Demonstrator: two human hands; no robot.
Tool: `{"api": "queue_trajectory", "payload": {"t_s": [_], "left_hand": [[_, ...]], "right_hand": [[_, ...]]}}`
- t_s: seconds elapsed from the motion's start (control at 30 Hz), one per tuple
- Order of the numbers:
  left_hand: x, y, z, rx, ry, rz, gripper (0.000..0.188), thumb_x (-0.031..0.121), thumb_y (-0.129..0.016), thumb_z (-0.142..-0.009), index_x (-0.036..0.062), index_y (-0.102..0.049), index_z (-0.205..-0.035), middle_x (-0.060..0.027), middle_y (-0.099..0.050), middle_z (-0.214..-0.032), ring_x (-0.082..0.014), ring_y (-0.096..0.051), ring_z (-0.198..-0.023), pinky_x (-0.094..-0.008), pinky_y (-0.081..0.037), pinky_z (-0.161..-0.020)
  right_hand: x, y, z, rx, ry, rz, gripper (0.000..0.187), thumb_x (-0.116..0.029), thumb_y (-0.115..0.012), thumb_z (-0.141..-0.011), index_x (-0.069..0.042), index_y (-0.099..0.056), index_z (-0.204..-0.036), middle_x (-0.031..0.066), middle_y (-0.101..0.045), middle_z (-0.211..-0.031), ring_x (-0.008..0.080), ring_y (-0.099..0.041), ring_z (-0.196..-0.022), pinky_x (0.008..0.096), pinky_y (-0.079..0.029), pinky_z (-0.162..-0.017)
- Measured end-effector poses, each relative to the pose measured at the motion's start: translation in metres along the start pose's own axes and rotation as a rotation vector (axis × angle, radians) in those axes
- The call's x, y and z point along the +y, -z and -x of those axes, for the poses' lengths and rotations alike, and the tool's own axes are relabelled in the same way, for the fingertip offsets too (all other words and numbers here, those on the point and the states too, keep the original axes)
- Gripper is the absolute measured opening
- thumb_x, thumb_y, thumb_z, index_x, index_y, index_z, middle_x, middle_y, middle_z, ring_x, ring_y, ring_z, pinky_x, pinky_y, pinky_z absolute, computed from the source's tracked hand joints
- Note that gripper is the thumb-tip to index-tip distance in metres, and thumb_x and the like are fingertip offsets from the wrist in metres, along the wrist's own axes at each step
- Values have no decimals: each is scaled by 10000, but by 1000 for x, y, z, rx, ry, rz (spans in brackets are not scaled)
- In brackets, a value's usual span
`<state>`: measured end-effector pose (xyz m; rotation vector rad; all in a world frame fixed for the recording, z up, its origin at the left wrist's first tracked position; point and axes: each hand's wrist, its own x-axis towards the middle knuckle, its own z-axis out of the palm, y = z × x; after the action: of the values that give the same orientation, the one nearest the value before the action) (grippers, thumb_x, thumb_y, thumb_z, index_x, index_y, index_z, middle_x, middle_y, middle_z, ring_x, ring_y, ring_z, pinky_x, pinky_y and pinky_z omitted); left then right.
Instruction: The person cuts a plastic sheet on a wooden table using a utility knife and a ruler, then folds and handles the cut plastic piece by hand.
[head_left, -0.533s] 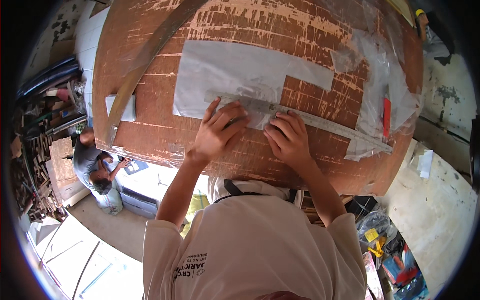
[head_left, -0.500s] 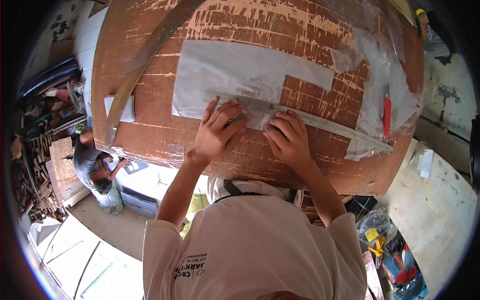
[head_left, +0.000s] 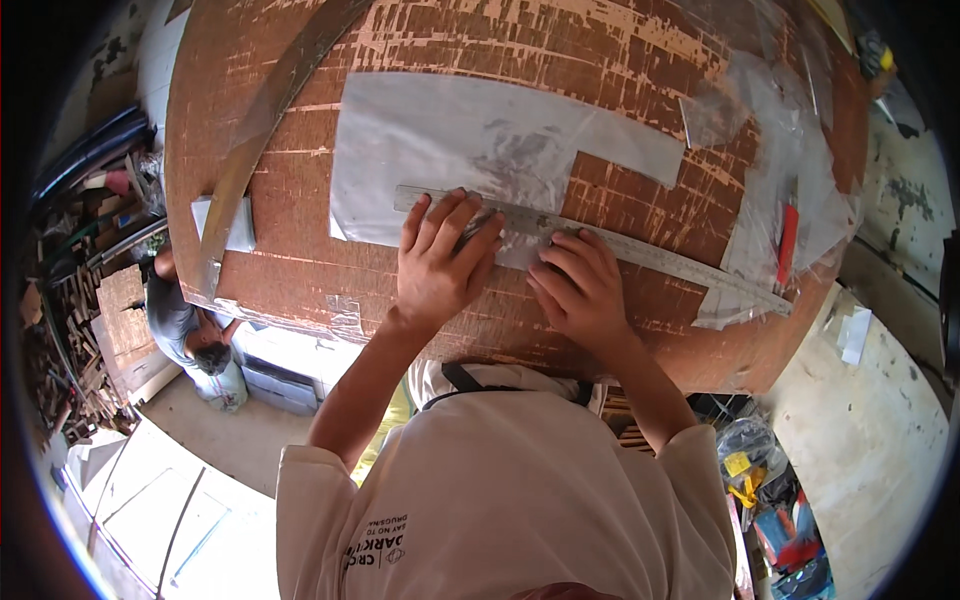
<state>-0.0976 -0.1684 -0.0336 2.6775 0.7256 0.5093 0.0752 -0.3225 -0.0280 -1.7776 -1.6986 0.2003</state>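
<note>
A long metal ruler lies slantwise over a greyish translucent plastic sheet on the worn brown tabletop. My left hand presses on the ruler near its left end, fingers bent over it and thumb close to its near edge. Further along, my right hand bears on the ruler with curled fingers, its thumb tucked partly out of sight. The sheet has a notch cut from its right side, leaving a narrow strip that points right. Part of the sheet's near edge is hidden by my hands.
A red-handled cutter lies on crumpled clear plastic at the right. A long flat strip crosses the table's left side, over a small pale pad. Another person crouches beyond the left edge; scrap wood lies behind.
The view has shifted slightly. My left hand's fingers have settled on the ruler, with less blur. Ruler and sheet keep about the same position relative to each other.
</note>
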Motion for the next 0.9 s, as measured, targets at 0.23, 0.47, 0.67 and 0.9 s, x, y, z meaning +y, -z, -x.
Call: {"api": "queue_trajectory", "payload": {"t_s": [0.23, 0.47, 0.67, 0.9], "left_hand": [[1, 2, 3, -31, -12, -13, 318, 258, -745, -918, 187, -743, -1227, -70, -613, -1353, -278, -561, -1310, -524, -367, -1159], [3, -4, 10, 12, -28, -83, 372, 300, -765, -902, 230, -736, -1266, -48, -561, -1264, -264, -521, -1181, -458, -370, -1027], [3, -5, 9, 23, -36, -93, 420, 293, -773, -893, 247, -710, -1306, -45, -547, -1269, -260, -510, -1194, -440, -354, -1014], [2, -2, 8, 11, -50, -89, 400, 293, -775, -896, 239, -712, -1288, -49, -548, -1292, -259, -519, -1222, -431, -355, -1008]], "right_hand": [[36, 59, 9, -5, -140, 194, 367, -142, -802, -856, -154, -724, -1215, 87, -641, -1230, 329, -617, -1196, 517, -495, -1030], [60, 67, 18, -93, 33, 224, 328, -101, -750, -898, -162, -735, -1220, 84, -648, -1221, 302, -626, -1108, 495, -509, -930], [61, 66, 18, -84, 52, 209, 365, -39, -726, -867, -168, -749, -1208, 75, -646, -1191, 287, -628, -1036, 458, -511, -858], [61, 68, 14, -100, 49, 170, 428, 57, -756, -794, -131, -755, -1178, 115, -646, -1191, 323, -622, -996, 439, -530, -817]]}}
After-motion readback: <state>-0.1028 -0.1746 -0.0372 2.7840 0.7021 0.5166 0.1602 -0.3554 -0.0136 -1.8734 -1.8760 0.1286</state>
